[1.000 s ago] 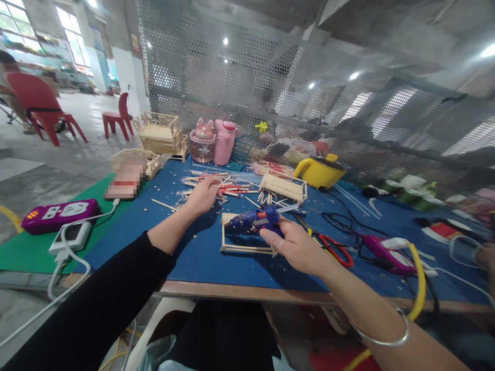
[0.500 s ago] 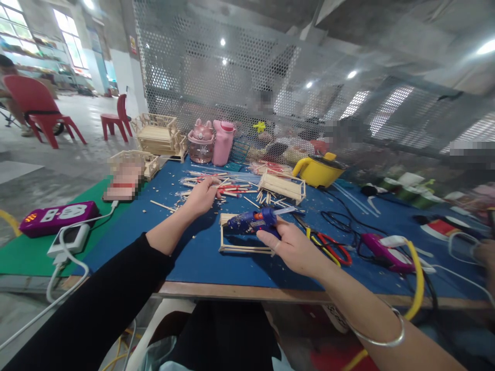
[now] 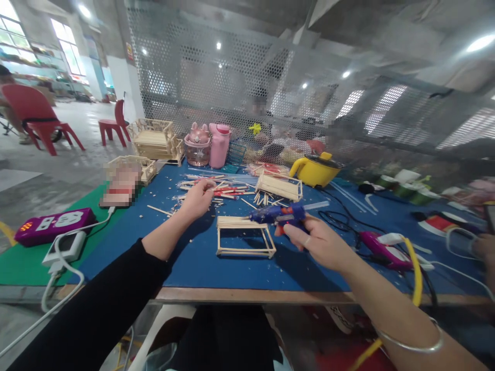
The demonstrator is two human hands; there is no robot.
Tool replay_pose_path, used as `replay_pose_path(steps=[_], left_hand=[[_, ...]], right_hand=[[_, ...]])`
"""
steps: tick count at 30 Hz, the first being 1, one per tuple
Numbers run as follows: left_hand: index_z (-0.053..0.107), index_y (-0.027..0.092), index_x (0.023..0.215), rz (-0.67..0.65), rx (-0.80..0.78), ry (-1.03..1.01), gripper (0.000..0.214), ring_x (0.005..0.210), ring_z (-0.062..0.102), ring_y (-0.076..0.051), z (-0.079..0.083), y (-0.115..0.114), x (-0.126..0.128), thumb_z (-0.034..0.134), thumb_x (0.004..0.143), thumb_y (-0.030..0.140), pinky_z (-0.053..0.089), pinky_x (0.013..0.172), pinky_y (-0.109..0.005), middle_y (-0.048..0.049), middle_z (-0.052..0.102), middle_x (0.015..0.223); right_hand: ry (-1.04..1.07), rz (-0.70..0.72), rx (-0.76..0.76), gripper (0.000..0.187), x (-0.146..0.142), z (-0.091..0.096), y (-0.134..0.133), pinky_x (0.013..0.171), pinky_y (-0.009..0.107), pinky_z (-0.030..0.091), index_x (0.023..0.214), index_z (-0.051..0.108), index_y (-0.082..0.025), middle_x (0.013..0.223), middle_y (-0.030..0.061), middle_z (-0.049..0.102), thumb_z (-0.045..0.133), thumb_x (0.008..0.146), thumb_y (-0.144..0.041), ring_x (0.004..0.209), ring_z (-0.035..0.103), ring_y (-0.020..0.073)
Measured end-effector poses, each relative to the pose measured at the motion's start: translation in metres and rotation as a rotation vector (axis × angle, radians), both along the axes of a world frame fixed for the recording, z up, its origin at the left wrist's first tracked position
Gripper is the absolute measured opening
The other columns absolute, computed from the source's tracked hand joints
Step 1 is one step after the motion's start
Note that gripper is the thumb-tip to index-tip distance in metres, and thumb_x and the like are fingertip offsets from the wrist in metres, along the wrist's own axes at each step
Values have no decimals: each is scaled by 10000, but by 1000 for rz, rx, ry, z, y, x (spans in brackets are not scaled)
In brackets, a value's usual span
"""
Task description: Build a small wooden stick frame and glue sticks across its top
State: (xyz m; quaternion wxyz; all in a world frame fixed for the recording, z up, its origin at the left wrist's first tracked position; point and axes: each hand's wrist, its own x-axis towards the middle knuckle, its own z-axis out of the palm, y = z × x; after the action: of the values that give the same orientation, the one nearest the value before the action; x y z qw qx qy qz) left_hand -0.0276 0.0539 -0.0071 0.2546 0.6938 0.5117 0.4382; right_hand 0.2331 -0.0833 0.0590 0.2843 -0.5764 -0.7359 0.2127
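Note:
My right hand (image 3: 319, 241) is wrapped round a blue hot glue gun (image 3: 278, 215), with a clear glue stick poking out of its back end. The gun's nozzle points left, over the top bars of a small wooden stick frame (image 3: 245, 252) on the blue mat. My left hand (image 3: 199, 200) is at the near edge of a pile of loose wooden sticks (image 3: 228, 191), some with red wrapping. Its fingers are pressed together; what lies between them is hidden. A similar stick frame with a slatted panel (image 3: 279, 186) stands behind the gun.
Yellow pot (image 3: 317, 171), pink bottle (image 3: 219, 147) and pink jar (image 3: 198, 150) line the back, before a perforated metal screen (image 3: 228, 87). Finished stick pieces (image 3: 154, 139) and a phone (image 3: 121, 188) are left. A purple power strip (image 3: 386, 251) and black cables lie right.
My right hand has moved right with the glue gun, uncovering more of the stick frame. The scissors seen earlier are now hidden behind it. My left hand stays by the stick pile.

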Motion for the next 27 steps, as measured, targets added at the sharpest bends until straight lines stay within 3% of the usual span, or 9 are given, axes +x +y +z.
replay_pose_path(steps=[3,7,11,17,19,22,24,27], left_hand=[[584,161,1053,17,43,20,292,637,528,-156,2,-3,2,430,808,202,402,634,-268,-19,614,785],[559,161,1089,-30,133,50,282,673,556,-165,6,-14,9,458,842,252,425,661,-282,-41,629,837],[569,200,1105,-101,239,85,269,788,604,-179,9,-28,18,475,868,285,457,733,-290,-52,666,909],[590,222,1122,-150,508,247,254,916,631,-192,13,-37,20,459,908,260,480,796,-303,-64,697,935],[578,218,1151,-172,582,278,263,910,636,-181,14,-39,19,468,912,236,484,794,-296,-56,704,918],[559,208,1176,-175,717,300,273,879,643,-166,18,-43,20,489,911,203,488,782,-295,-40,715,900],[545,192,1192,-162,807,338,290,843,642,-161,21,-49,23,508,905,185,485,770,-300,-34,720,884],[511,169,1231,-179,889,411,331,748,619,-146,23,-60,29,520,900,166,471,723,-292,-20,716,825]], right_hand=[[-84,-202,119,440,31,4,21,543,290,444,906,657,-153,609,26,590,434,867,-530,528,524,167],[-421,-415,276,427,78,6,71,693,321,481,1196,527,-131,981,119,687,423,874,-391,830,637,248],[-644,-416,239,462,97,5,121,767,368,473,1264,495,-132,1099,167,672,415,877,-372,955,638,311],[-713,-280,257,386,85,-9,171,850,367,454,1232,570,-209,1268,105,616,467,877,-320,1083,589,281],[-720,-294,274,401,75,-12,170,880,427,433,1257,548,-175,1315,140,575,443,892,-303,1123,555,309],[-679,-327,397,431,52,-13,140,923,503,369,1308,482,-121,1337,197,533,339,941,-298,1168,504,341],[-485,-108,553,364,35,-13,107,896,414,391,1148,594,-142,1133,148,665,361,951,-339,1037,587,275],[-326,331,538,236,13,-16,60,951,385,326,1002,637,-212,915,35,709,445,942,-337,854,621,178]])
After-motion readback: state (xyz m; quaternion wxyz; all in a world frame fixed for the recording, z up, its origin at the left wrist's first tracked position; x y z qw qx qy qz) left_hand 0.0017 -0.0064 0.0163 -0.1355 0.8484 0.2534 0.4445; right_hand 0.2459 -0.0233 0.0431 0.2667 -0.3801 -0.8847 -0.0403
